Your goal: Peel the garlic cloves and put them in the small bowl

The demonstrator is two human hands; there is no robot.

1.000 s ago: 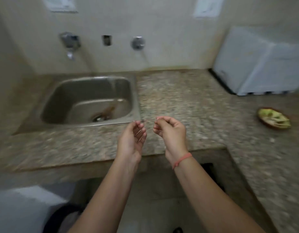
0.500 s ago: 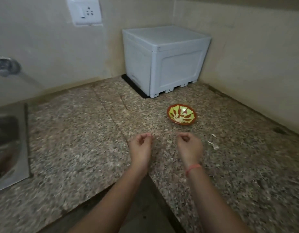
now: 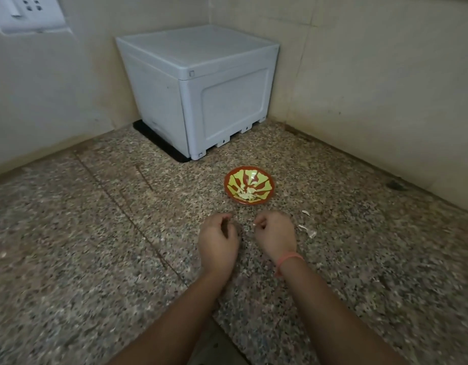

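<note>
Small bowl [image 3: 264, 180] just ahead | left hand [image 3: 218, 239] curled; right hand [image 3: 275, 237] curled

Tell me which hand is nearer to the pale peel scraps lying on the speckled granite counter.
The right hand: the pale peel scraps lie just to its right. The left hand is farther away, on the other side of the right hand.

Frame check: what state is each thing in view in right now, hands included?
small bowl: upright on the counter, pale pieces inside.
left hand: curled, contents hidden.
right hand: curled, pale speck at its tip, grip unclear.
peel scraps: loose on the counter beside the right hand.
white box: closed, in the corner.
</note>
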